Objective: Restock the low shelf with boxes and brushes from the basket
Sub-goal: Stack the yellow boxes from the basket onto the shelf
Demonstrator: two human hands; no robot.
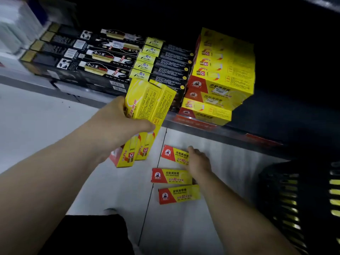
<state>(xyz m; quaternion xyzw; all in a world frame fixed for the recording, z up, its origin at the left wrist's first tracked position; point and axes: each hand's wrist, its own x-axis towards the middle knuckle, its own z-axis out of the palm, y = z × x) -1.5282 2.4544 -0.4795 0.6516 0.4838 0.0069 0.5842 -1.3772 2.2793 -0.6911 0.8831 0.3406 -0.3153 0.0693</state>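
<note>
The left hand (pixel 119 124) clamps a bundle of yellow boxes (pixel 147 103) at the shelf's front edge (pixel 193 124), ready to stack. The right hand (pixel 199 161) presses, seemingly spread, on a floor box (pixel 174 155) near the basket (pixel 298 199).

The scene is dim overall, and the upper part of the frame sinks to near black under the shelf overhang. Most light falls on the pale floor (pixel 46 115) at the left and centre, which reads as a flat grey-white without hard shadows. The yellow boxes (pixel 226 67) at upper right stand out as saturated and bright against the dark. Motion blur smears the upper left corner and softens the black basket (pixel 294 199) at the right edge. Wide-angle distortion bends the shelf edge and stretches both forearms at the bottom.
</note>
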